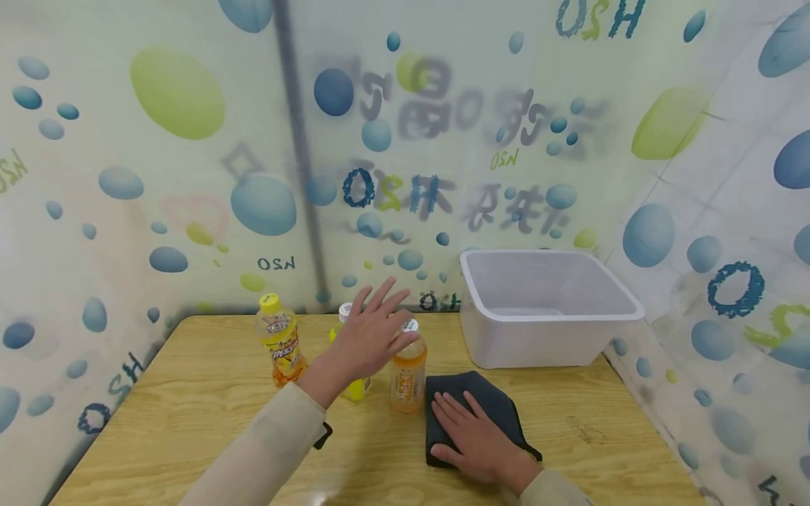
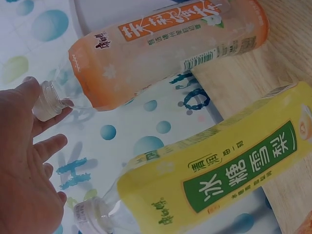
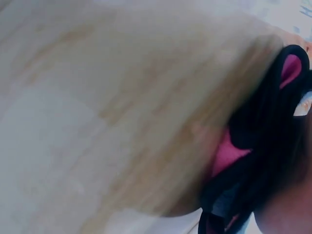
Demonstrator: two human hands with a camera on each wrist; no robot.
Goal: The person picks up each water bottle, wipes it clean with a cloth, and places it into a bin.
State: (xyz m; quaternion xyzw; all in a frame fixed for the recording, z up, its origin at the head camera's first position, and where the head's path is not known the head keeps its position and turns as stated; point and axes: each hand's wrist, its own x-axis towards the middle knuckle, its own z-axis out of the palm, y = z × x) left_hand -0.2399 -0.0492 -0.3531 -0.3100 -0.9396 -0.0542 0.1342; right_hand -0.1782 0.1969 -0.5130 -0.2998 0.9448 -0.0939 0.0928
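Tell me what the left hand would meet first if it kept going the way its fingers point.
Probably the white cap of the orange bottle: the left hand is open, fingertips almost at it. Depth is uncertain.

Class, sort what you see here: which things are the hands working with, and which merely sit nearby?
In hand:
left hand, fingers spread at the orange bottle
right hand, flat on the dark cloth

Nearby:
yellow-capped bottle
yellow-label bottle
white tub
wooden table
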